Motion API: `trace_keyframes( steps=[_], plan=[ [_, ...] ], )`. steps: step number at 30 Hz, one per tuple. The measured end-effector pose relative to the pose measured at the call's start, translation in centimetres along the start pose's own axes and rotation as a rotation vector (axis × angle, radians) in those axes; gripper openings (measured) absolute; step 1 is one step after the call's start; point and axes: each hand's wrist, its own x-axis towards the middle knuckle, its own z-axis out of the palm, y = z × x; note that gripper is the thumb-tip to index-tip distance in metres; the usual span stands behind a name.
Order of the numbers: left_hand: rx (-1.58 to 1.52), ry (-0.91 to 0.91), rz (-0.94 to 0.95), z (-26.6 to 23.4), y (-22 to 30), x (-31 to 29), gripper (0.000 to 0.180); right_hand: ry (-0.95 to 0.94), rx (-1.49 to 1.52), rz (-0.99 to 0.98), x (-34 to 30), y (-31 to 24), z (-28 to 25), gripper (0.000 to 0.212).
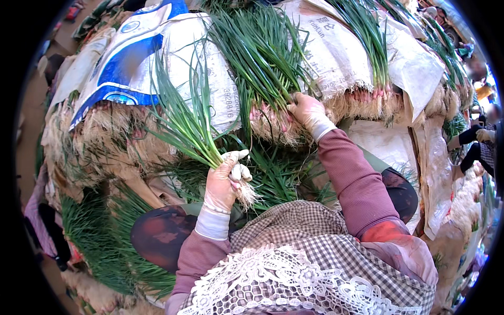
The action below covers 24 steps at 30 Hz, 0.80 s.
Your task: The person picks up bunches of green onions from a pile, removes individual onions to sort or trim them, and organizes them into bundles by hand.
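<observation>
Green and slender-leaved, an onion bunch fans toward eleven o'clock from the left hand, whose curled fingers grip its stems above wiry, straw-coloured roots. At twelve lies a larger, glossy pile; at two, the right hand reaches forward, fingertips against the pile's stems, grip unclear.

Produce-handling workplace, piled green onions, sacks, co-worker

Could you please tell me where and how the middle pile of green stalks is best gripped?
Probably by the lower stems, just above the roots, coming from the person's side: the pile lies with roots toward the person and leaves pointing away, and the stems look straighter than the loose leaf tips. The right hand touches stems there.
</observation>
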Motion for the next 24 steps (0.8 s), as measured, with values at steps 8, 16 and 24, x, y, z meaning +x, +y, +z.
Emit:
trace_keyframes(
  steps=[8,16,24],
  plan=[
    [0.154,0.023,0.201,0.7,1.3,-1.0,0.026,0.316,0.890,0.074,0.8,1.8,-7.7,0.028],
    [0.135,0.036,-0.077,-0.9,-0.6,0.7,0.026,-0.010,0.957,0.114,-2.0,1.8,-3.3,0.029],
    [-0.011,0.096,-0.196,-0.8,-4.4,2.2,0.023,-0.484,1.185,-0.020,-11.7,-7.0,4.2,0.029]
  ],
)
